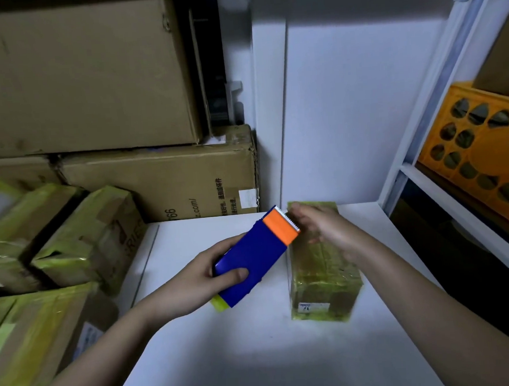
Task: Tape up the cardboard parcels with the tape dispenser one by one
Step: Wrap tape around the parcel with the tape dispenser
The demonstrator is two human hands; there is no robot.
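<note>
A single head-worn wide-angle view looks forward and steeply down from close above a white table (258,358), both forearms reaching in from the bottom corners; straight lines bow near the edges, and no second view shares the scene

Looking like a stockroom or packing area: big brown cardboard cartons (89,83) are sitting stacked against the wall at left, one carrying printed text and a white label. Smaller tape-wrapped parcels (55,246) are piling up beside a white table (258,358). White metal shelving (442,137) is standing at right, holding an orange plastic crate (479,153) and another carton; lighting is dim.
</note>
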